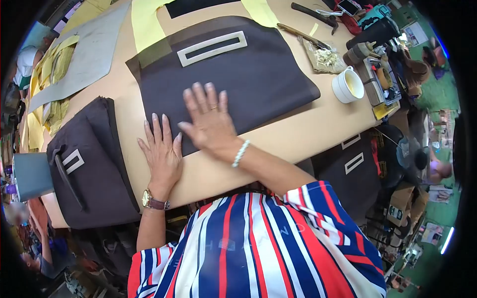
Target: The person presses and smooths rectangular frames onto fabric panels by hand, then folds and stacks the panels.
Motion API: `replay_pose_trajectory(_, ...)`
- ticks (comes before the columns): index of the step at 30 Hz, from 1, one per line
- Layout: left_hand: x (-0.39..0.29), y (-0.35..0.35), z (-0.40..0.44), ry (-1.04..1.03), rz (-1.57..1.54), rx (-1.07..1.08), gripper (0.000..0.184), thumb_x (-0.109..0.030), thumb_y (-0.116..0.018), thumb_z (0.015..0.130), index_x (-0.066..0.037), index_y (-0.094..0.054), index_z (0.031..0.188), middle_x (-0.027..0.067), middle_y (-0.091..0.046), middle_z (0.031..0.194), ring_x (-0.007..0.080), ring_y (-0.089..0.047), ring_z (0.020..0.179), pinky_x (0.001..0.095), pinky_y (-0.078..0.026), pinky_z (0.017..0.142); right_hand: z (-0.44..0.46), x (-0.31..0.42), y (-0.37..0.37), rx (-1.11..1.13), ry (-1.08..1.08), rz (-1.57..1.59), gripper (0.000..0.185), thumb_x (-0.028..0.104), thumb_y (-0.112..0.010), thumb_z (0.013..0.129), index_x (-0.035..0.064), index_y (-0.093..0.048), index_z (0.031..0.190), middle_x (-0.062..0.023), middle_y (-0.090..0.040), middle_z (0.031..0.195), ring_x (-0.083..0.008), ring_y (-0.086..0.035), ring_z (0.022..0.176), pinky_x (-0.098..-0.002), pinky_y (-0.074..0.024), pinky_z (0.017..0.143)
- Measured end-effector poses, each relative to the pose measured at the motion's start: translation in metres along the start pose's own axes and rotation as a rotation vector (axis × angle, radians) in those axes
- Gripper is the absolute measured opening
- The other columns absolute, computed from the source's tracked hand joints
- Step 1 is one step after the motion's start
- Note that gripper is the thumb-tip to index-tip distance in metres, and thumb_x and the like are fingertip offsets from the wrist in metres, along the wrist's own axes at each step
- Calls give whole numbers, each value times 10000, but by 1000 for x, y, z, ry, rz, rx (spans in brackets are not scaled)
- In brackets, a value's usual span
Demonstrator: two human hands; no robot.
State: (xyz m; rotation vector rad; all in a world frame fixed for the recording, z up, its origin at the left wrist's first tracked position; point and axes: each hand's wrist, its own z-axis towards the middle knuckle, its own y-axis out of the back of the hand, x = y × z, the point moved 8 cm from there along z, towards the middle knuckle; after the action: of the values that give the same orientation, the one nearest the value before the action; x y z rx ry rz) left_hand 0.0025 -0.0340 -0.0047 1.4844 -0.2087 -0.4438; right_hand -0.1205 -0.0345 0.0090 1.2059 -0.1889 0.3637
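Observation:
A dark brown sheet of leather-like material (258, 74) lies flat on the table, with a pale rectangular frame (213, 48) around a slot near its far edge. My right hand (211, 119) rests palm down on the sheet, fingers spread. Beside it, my left hand (164, 149) lies flat with fingers apart, by the sheet's near left corner, mostly over the bare tabletop. Neither hand grips anything. To the left is a folded stack of dark material (94, 154) with a similar pale frame (73, 161) and a dark curved strip or tool (69, 179) on top.
On the table (308, 134) stand a white cup (348, 85), a hammer (315, 17), a brush (303, 36) and a tool box (382, 82) at the right. Yellow pieces (147, 25) and a grey sheet (92, 54) lie at the far left. Other people are in the background.

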Motion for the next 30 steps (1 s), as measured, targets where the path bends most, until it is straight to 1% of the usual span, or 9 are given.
replay_pose_trajectory(9,-3,3,1,-19,6,2,531,-326,-360,950,-77,-256,1407,155,-170,1478,376,-112,1363,636,-117,1023,-50,-185,89,-15,-383,-315,667,425,-388,916,44,-167,1418,-208,-196,1451,-427,-163,1332,-590,-122,1050)
replay_pose_trajectory(12,-2,2,1,0,2,40,521,-321,-326,962,-94,-226,1420,126,-143,1491,364,-82,1370,624,-74,1038,-64,-227,119,-138,-388,-468,626,362,-416,916,63,-189,1416,-192,-257,1414,-389,-263,1281,-583,-193,1015)
replay_pose_trajectory(15,-5,12,4,-11,52,-26,486,-318,-412,938,-65,-361,1350,153,-290,1424,360,-230,1322,575,-159,1039,-62,-237,145,-177,-290,-655,600,278,-452,902,49,-218,1405,-187,-403,1304,-346,-398,1163,-521,-292,957)
replay_pose_trajectory(18,4,35,28,-51,-126,-69,416,-308,-495,902,-31,-497,1213,170,-489,1224,345,-439,1155,475,-311,970,-48,-244,162,-318,-371,-398,583,195,-467,882,9,-239,1386,-171,-530,1148,-329,-508,984,-454,-375,871)
replay_pose_trajectory(19,9,43,43,11,-272,-80,358,-290,-573,857,10,-584,1054,160,-553,1064,325,-523,980,445,-376,881,-37,-241,166,-273,-484,-192,638,224,-514,863,-36,-228,1371,-202,-571,1086,-351,-555,945,-403,-418,851)
replay_pose_trajectory(22,32,49,78,165,-169,-288,410,-342,-630,810,17,-593,1003,167,-567,997,320,-541,932,412,-423,819,-4,-235,151,-282,-631,44,768,292,-604,817,-60,-200,1366,-244,-549,1134,-375,-552,1005,-402,-432,866)
replay_pose_trajectory(25,49,41,105,350,20,-242,489,-392,-703,732,22,-591,969,179,-570,973,313,-541,940,416,-439,803,27,-239,131,-174,-738,-94,914,324,-716,730,-61,-182,1365,-268,-556,1120,-381,-542,1054,-394,-432,897)
replay_pose_trajectory(28,60,34,118,430,-112,-217,547,-401,-759,659,25,-592,959,183,-592,949,328,-565,917,407,-449,799,42,-240,122,-186,-739,-188,946,297,-765,679,-61,-202,1350,-247,-578,1087,-380,-569,1003,-404,-445,880)
replay_pose_trajectory(30,63,31,126,462,-186,-156,567,-369,-766,655,27,-568,1009,204,-601,968,352,-580,915,407,-452,811,50,-253,111,-73,-830,-49,943,255,-792,641,-55,-230,1331,-234,-574,1095,-366,-583,979,-406,-457,858)
